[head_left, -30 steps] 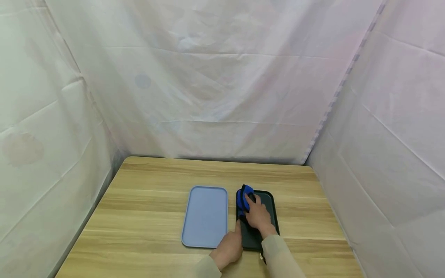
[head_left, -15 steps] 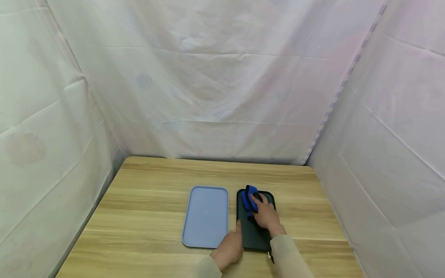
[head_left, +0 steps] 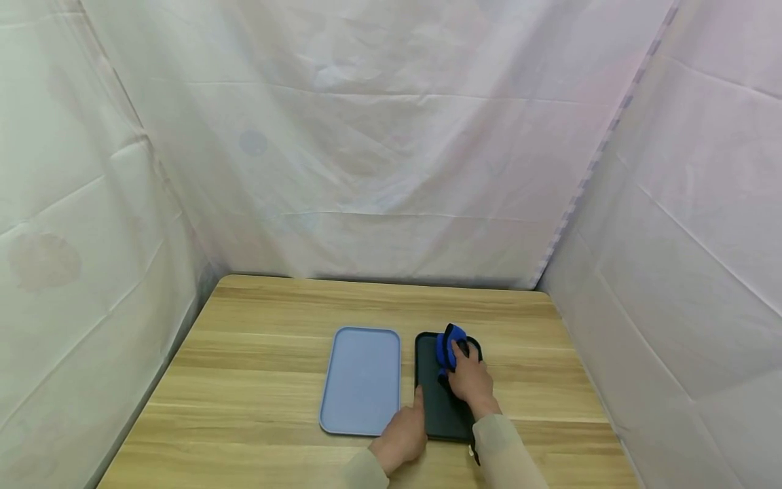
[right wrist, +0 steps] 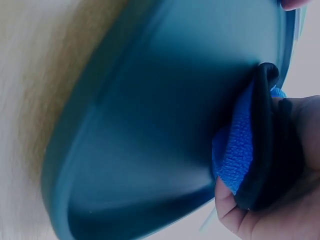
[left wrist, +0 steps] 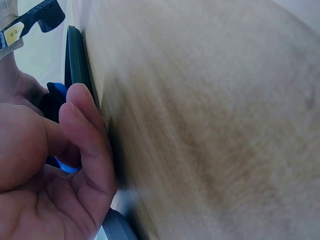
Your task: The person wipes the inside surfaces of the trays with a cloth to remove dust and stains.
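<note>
A dark green tray (head_left: 441, 411) lies on the table, right of a light blue tray (head_left: 362, 387). My right hand (head_left: 472, 380) grips a bunched blue cloth (head_left: 454, 345) with black edging at the far right part of the green tray. In the right wrist view, the terry-like cloth (right wrist: 240, 142) sits between thumb and fingers, against the tray surface (right wrist: 150, 110). My left hand (head_left: 403, 435) holds the green tray's near left edge, one digit reaching forward along the rim. In the left wrist view, its other fingers (left wrist: 92, 145) are curled; their contact with the tray is partly hidden.
The wooden table (head_left: 244, 380) extends on both sides of the trays. White sheets (head_left: 391, 149) hang behind it and at left and right. A dark strap end (head_left: 474, 454) hangs by the right sleeve.
My right hand has slid the blue cloth from the left side of the green tray's far end to its right side. The left hand and both trays stay in place.
</note>
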`<state>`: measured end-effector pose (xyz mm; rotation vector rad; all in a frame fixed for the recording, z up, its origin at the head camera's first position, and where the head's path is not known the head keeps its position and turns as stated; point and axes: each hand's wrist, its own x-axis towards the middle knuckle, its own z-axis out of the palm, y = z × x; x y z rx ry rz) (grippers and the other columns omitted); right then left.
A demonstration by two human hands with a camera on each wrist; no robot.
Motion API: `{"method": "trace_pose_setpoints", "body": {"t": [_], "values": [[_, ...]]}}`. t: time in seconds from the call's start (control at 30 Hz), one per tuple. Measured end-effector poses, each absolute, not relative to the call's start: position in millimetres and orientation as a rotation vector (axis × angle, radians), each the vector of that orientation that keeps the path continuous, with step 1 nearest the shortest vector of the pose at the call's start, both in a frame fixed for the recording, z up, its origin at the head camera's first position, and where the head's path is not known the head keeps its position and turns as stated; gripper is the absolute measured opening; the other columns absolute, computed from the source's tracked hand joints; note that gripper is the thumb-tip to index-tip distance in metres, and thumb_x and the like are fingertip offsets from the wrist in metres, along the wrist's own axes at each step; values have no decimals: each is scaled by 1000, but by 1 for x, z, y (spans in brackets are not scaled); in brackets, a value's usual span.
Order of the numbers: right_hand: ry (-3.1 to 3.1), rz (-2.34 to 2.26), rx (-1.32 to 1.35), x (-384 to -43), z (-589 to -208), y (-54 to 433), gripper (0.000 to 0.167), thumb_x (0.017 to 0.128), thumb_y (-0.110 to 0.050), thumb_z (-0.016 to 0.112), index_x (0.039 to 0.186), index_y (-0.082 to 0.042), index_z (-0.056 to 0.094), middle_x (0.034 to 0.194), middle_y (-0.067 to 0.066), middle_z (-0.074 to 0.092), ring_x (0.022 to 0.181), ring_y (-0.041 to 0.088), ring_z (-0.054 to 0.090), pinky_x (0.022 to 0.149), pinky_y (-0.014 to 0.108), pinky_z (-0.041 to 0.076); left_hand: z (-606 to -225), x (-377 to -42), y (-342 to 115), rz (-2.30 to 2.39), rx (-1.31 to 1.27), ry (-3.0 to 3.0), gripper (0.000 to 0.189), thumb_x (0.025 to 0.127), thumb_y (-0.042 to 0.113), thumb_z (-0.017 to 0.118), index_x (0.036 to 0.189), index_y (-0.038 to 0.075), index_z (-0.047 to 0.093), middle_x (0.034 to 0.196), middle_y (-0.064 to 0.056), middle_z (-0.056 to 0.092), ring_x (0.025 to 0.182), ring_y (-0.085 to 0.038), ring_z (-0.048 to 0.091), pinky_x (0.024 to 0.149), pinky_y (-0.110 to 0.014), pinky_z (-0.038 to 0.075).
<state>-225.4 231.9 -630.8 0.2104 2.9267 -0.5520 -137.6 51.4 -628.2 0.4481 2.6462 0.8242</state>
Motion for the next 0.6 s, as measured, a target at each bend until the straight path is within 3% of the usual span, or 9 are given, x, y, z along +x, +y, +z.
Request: {"method": "trace_pose_setpoints", "body": {"t": [0.37,0.6], "values": [[2914,-560,324,-224,-629,227,73,99,-27,66,163,-15,33,168,25,15,120,60,51,83,68,52,-631,-138,51,847,448,2625,81,92,0,67,161,-6,24,49,0,47,40,-13,41,39,-27,32],[2904,-584,324,-220,-627,229,72,100,-28,64,163,-13,33,168,24,18,122,61,50,85,69,51,-628,-138,50,866,452,2623,85,90,0,69,161,-6,23,52,0,49,42,-12,43,41,-27,36]]}}
